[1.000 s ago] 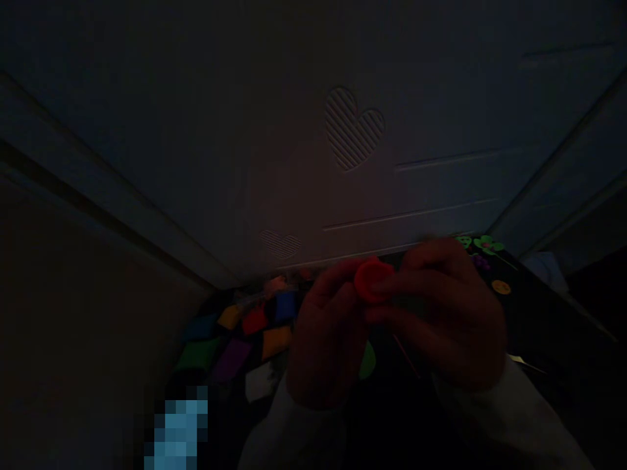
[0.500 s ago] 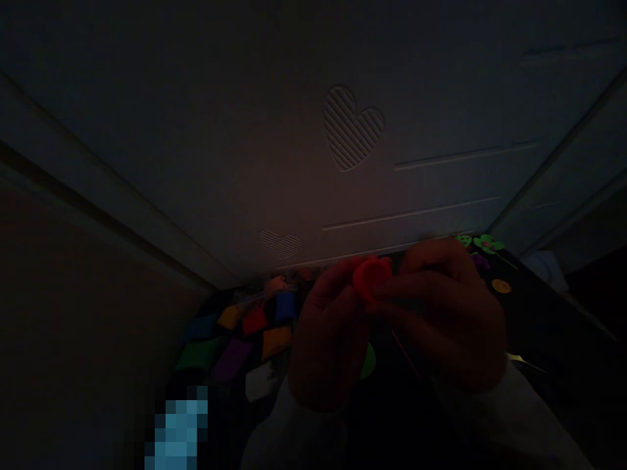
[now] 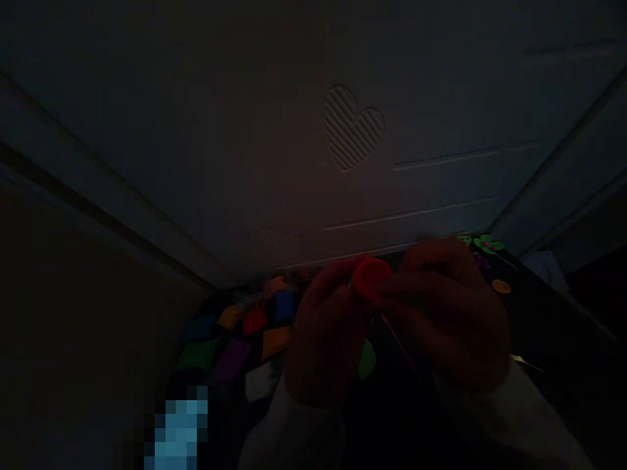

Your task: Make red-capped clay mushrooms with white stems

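The scene is very dark. My left hand [image 3: 326,339] and my right hand [image 3: 448,313] are raised together in front of me, fingers pinched on a small round red piece [image 3: 369,277] held between them. A thin reddish thread or stick [image 3: 399,343] slants down below the piece. Both wrists wear pale sleeves. A green bit [image 3: 366,360] shows under my left hand.
Several coloured squares [image 3: 245,333] in blue, red, orange, green, purple and white lie on a dark surface to the left. Green shapes [image 3: 482,245] and an orange one [image 3: 500,286] lie at the right. A pale panel with an embossed heart [image 3: 353,127] stands behind.
The hands have barely shifted; the red piece has turned slightly between the fingers. The picture has grown a little darker.
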